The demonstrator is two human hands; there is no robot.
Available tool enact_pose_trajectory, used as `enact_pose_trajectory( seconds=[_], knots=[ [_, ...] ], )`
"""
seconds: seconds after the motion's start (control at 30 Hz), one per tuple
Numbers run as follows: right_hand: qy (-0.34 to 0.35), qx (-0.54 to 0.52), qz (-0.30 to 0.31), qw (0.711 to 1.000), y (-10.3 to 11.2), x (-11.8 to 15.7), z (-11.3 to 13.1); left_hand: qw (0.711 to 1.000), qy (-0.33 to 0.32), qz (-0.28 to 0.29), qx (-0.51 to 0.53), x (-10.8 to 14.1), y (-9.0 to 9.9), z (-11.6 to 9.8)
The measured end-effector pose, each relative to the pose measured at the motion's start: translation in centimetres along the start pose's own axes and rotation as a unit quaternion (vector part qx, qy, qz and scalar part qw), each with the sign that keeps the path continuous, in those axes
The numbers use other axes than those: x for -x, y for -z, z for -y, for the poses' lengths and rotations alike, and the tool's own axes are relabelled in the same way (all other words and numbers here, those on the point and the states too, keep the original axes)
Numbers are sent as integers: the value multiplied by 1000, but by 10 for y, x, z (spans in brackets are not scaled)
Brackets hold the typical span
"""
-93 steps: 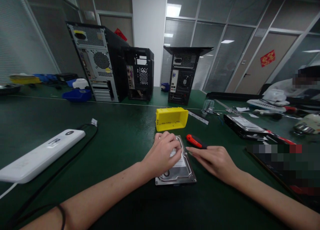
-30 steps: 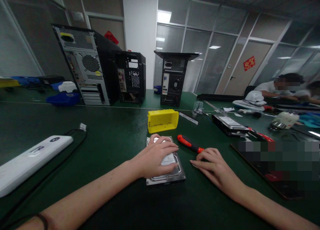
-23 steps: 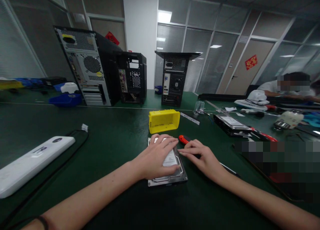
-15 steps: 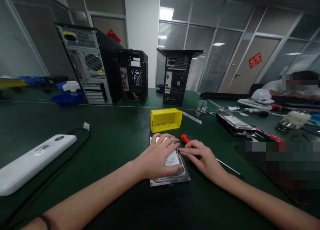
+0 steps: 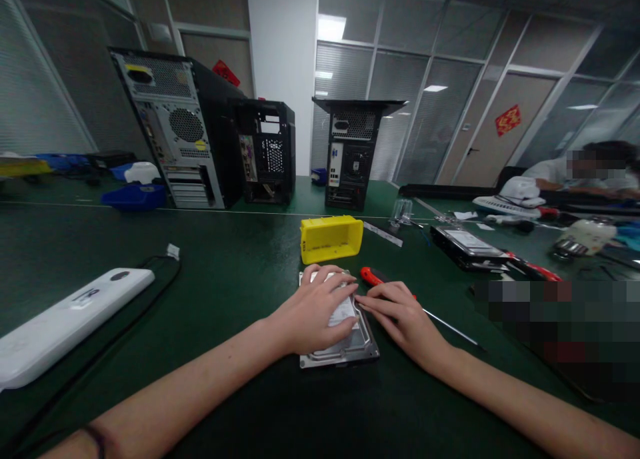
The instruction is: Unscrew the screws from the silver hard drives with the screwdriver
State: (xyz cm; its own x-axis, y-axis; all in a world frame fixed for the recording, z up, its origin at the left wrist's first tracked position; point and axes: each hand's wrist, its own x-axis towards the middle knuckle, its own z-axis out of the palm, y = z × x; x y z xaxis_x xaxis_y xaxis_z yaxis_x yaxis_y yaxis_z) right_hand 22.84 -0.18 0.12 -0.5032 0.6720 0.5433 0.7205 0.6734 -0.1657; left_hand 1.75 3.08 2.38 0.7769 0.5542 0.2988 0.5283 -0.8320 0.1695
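Observation:
A silver hard drive (image 5: 367,344) with a white label lies flat on the green table. My left hand (image 5: 317,312) rests across its top, fingers stretched out and thumb spread toward the near end, covering much of the label. At the drive's right edge, my right hand (image 5: 397,312) has thumb and fingertips pinched together; anything between them is too small or hidden to make out. Just beyond that hand lies a screwdriver (image 5: 453,328) with a red and black handle, partly hidden behind the fingers. A yellow plastic bin (image 5: 332,240) lies on its side behind the drive.
Three computer cases (image 5: 210,132) stand at the back. To the left are a white power strip (image 5: 80,322) with its cable and a blue bin (image 5: 134,197). Another hard drive (image 5: 470,241), red-handled pliers (image 5: 537,268) and small parts lie right. A person (image 5: 560,172) sits far right.
The right hand has shifted slightly at the drive's edge, and its pinch stays closed. My left thumb has drawn in a little over the label. The view has moved slightly.

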Motion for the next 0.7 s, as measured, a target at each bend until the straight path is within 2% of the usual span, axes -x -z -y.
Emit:
enact_pose_trajectory(
  seconds=[0.4, 0.7],
  knots=[
    [24, 37, 25, 999, 2, 0, -7, 1000, 2, -5, 9, 1, 0, 1],
    [66, 91, 8, 994, 2, 1, -3, 1000, -4, -14, 3, 2, -2, 1]
  ],
)
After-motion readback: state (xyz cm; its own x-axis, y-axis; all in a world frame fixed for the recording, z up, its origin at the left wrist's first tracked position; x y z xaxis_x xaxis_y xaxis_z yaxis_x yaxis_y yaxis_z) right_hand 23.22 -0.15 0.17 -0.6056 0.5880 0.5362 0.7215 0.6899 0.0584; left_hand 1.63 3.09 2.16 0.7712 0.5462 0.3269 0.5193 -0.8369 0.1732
